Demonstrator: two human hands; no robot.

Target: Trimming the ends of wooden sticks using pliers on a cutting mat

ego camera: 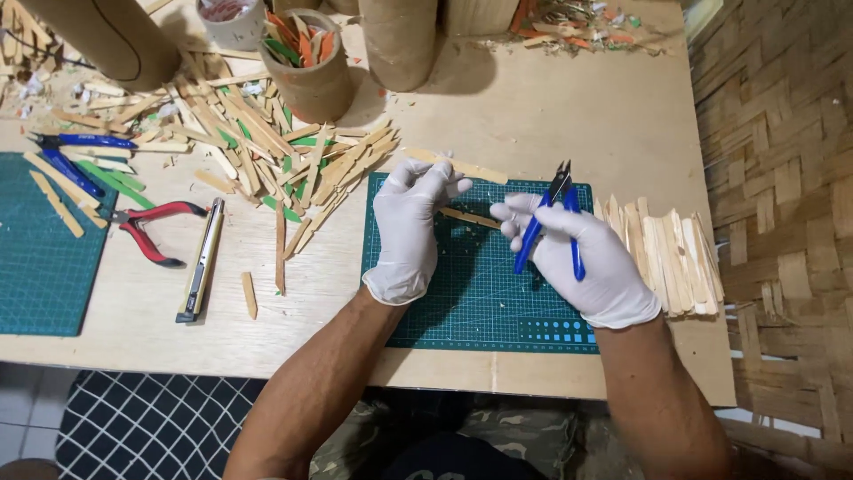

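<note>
The left hand, in a white glove, curls its fingers around one end of a thin wooden stick held just above the green cutting mat. The gloved right hand pinches the stick's other end while closed around blue-handled cutters, blades pointing away

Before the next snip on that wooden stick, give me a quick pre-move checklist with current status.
1. Stick held: left hand pinches the wooden stick at its left end. Ok.
2. Cutter in grip: right hand holds the blue-handled cutters, tips pointing up. Ok.
3. Blades on the stick: tips sit above it, not around it. Not ok.
4. Work over the green cutting mat. Ok.
5. Both hands gloved. Ok.
6. Fingertips out of the blade path: cannot tell.
</note>
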